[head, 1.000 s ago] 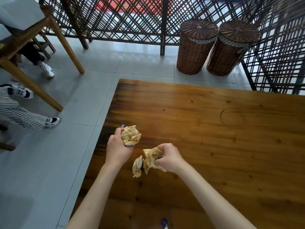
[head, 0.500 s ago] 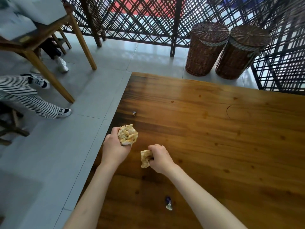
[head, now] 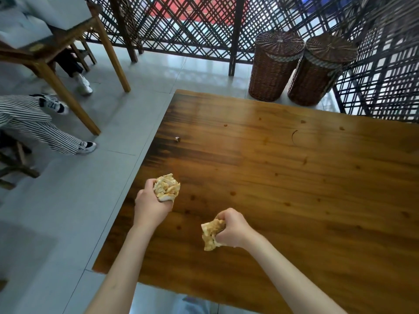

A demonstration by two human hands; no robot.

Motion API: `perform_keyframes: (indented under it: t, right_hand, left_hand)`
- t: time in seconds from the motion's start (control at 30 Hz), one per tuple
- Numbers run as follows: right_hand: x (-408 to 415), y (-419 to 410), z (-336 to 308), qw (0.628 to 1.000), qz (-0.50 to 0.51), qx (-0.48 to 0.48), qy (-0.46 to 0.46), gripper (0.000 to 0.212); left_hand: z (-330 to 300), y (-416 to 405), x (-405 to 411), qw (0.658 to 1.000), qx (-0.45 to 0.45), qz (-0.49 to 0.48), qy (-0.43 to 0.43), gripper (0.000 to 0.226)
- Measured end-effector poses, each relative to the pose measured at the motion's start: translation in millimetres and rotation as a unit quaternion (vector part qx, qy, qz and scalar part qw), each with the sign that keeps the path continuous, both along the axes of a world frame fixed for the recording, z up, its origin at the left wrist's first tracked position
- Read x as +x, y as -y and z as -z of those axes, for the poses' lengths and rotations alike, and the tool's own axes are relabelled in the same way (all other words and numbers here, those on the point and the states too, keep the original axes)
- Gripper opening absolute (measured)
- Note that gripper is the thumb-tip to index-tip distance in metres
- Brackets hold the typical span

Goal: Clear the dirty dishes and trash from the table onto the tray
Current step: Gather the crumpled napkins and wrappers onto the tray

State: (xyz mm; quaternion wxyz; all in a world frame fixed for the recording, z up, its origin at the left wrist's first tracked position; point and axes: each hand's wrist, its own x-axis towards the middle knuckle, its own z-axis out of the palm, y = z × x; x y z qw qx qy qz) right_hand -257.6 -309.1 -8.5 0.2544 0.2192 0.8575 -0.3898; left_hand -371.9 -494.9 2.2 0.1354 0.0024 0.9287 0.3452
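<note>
Gripping two wads of crumpled yellowish-white trash: left wad bunched in the left hand, fingers curled tight round it, held above the near-left part of the brown wooden desk. Right wad is clenched in the right hand, also fully curled round it. Half a second ago the hands were close together over the desk; now the right hand has pulled away rightward and nearer, both wads lifted clear. A small dark scrap lies far-left on the desk, not yet picked up. No tray in view, so the trash likely has to be carried off-frame next. Two brown wicker baskets stand on the floor beyond the desk's far edge.
</note>
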Motion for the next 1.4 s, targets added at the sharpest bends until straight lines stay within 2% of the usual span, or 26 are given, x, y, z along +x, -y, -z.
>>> perform_keyframes:
  t: [0.13,0.23,0.47,0.77,1.0,1.23,1.3,1.4]
  right_hand:
    - [26,23,11,0.985,-0.133,0.101,-0.039,0.043]
    - [36,30,16,0.973,-0.150,0.150,-0.090,0.038]
    - [39,29,17,0.975,-0.114,0.161,-0.103,0.031]
    - [38,41,14,0.984,-0.030,0.169,-0.058,0.038]
    - [29,35,17,0.992,0.010,0.126,0.002,0.046]
    - [15,25,20,0.994,0.039,0.082,0.058,0.032]
    - [5,20,23,0.994,0.067,0.063,0.060,0.033]
    - [-14,8,20,0.990,0.120,0.057,0.050,0.022]
  left_hand:
    - [0,8,17,1.000,-0.010,-0.001,0.000,0.064]
    - [-3,17,24,1.000,-0.010,-0.004,-0.002,0.063]
    - [-12,31,25,1.000,-0.016,0.001,-0.017,0.062]
    - [-14,22,0,0.999,-0.028,0.037,-0.009,0.066]
    - [-8,2,-36,0.996,-0.033,0.079,-0.006,0.064]
    - [5,-26,-83,0.992,-0.032,0.123,0.005,0.063]
    - [9,-36,-99,0.990,-0.035,0.133,0.008,0.064]
    - [14,-50,-121,0.988,-0.043,0.146,0.011,0.064]
